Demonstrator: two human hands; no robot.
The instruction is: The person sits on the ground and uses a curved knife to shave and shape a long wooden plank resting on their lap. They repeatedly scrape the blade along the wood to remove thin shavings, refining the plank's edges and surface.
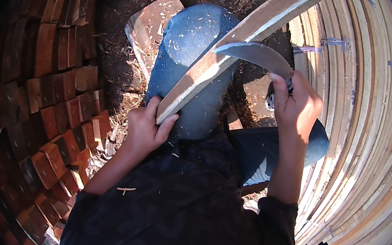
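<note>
Wooden strip slants across the denim knee, near end at the knee's lower left, far part running out past its upper right. Left hand closed on the strip's near end, thumb one side, fingers the other; nearly all the wood extends beyond that grip. Right hand, right of the knee, fist wrapped round the handle of a curved knife, thumb by the blade's base. Blade lies across the strip, tip over the knee; hard to tell whether the edge actually bites wood. Pale shavings dot the knee. Stacked reddish blocks left of it, bundled pale slats right.
</note>
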